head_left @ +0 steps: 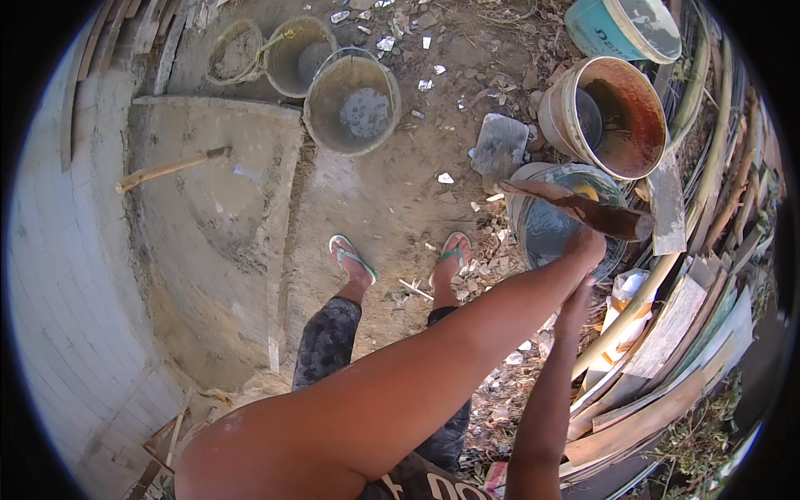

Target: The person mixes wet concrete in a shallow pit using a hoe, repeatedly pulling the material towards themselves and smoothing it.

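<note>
Both my arms reach to the right, to a bucket of greyish water (546,237). My left hand (587,247) is closed at its near side, just below a long brown rough-edged piece (575,206) that lies across the bucket's top. What the left fingers grip, if anything, is hidden. Close beneath it is my right hand (577,293), by the bucket's near rim, its fingers mostly out of sight. Something yellow (587,192) shows inside the bucket, behind the brown piece. A larger pale bucket with a reddish inner wall (642,108) stands just beyond.
A teal bucket (596,29) stands at the far right, a grey flat slab (500,142) nearer. Mortar-stained buckets (321,121) stand far left of centre. A wooden-handled tool (171,170) lies on a cement-covered bed. Planks and poles (667,329) line the right; debris litters the ground.
</note>
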Demonstrator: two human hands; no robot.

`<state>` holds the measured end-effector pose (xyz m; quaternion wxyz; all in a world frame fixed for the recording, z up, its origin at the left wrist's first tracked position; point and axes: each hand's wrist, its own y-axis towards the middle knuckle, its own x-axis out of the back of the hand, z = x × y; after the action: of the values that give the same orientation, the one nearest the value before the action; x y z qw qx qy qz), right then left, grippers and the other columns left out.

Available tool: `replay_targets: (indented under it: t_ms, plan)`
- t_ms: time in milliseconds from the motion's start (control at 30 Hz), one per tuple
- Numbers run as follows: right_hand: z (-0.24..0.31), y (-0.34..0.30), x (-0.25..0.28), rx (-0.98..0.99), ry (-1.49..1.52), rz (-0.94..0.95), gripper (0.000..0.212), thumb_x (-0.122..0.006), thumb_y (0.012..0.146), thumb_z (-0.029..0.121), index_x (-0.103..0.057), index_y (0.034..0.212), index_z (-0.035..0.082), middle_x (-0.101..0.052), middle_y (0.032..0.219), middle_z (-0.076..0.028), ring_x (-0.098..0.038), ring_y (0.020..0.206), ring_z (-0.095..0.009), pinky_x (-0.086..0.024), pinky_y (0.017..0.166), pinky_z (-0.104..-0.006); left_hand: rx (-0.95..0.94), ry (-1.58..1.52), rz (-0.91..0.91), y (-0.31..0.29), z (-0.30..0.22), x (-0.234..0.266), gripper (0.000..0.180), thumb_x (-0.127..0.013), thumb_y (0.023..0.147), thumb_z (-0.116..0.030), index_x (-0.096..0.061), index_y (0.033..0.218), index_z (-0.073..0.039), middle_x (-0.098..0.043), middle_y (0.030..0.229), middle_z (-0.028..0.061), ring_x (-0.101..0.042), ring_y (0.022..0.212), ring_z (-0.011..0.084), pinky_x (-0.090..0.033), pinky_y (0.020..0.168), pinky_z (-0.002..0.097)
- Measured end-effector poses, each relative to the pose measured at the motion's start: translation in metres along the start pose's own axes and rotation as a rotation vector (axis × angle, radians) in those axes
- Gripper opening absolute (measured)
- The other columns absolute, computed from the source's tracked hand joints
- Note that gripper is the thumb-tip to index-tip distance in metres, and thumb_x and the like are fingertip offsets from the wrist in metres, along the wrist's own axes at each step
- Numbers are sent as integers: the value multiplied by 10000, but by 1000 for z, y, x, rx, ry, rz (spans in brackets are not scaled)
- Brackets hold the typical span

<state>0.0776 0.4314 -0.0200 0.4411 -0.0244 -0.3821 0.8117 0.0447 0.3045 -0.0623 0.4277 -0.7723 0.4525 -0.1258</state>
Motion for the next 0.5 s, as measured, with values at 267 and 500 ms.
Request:
replay_targets:
  t_ms: [267,500]
  plan:
    - [-19,70,-6,100,-1080,-411,665,-516,998,403,-269,1518,70,-521,1329,-281,-538,1202,-450,-467,936,-546,-588,351,-175,-73,43,75,424,-642,912,-290,-628,1283,-84,-660,1189,203,-629,1103,390,-486,964,458]
    - [-51,31,-9,-243,-1072,-338,1075,-651,800,677,-214,1542,34,-343,1466,-347,-397,1349,-479,-375,1107,-538,-137,841,-205,-345,354,366,221,-513,928,-231,-711,978,-146,-692,986,130,-662,950,353,-543,821,483]
